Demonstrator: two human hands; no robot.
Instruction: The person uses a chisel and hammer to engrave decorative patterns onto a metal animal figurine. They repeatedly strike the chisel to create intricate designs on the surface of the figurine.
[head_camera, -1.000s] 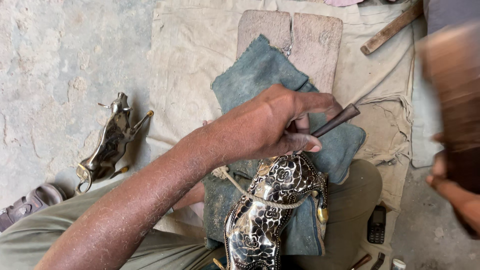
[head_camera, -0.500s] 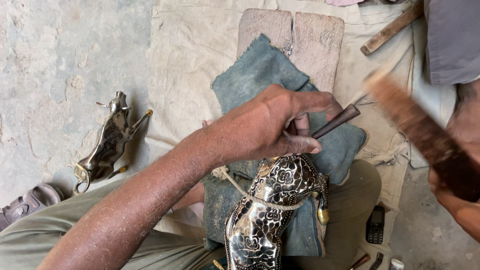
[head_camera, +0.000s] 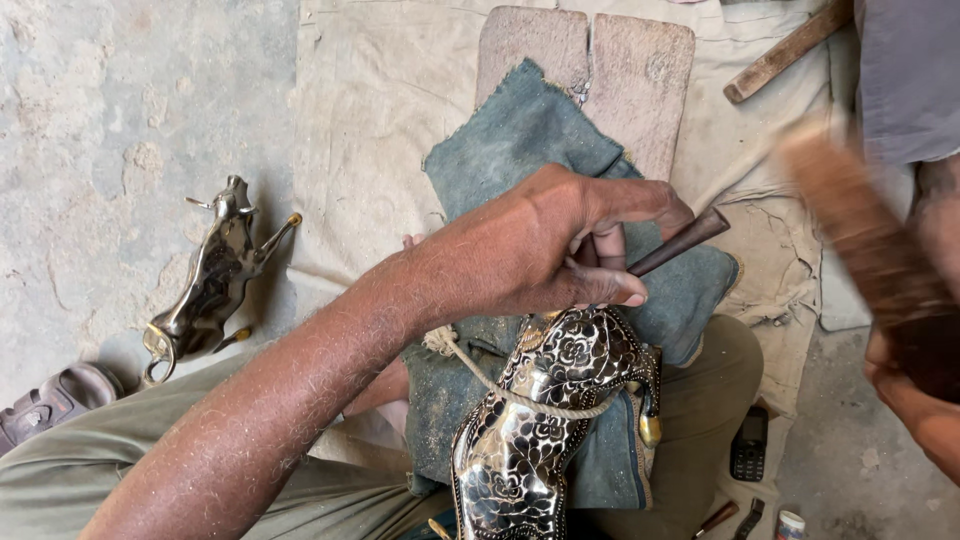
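My left hand (head_camera: 545, 245) grips a thin dark metal chisel (head_camera: 680, 241) and presses its tip against a black and silver engraved animal figurine (head_camera: 545, 430) resting on my lap. A rope (head_camera: 500, 385) runs across the figurine's body. My right hand (head_camera: 905, 385) sits at the right edge, closed on the handle of a wooden mallet (head_camera: 850, 225), which is raised and blurred. A blue-grey cloth (head_camera: 520, 150) lies under the figurine.
A second metal animal figurine (head_camera: 210, 275) lies on the concrete floor at left, with a sandal (head_camera: 50, 400) near it. A wooden block (head_camera: 620, 70) lies under the cloth. A wooden stick (head_camera: 785, 50), a phone (head_camera: 748, 443) and small tools lie at right.
The wooden mallet in my right hand has swung between raised and lowered positions at the right. My left hand and the chisel have stayed on the figurine.
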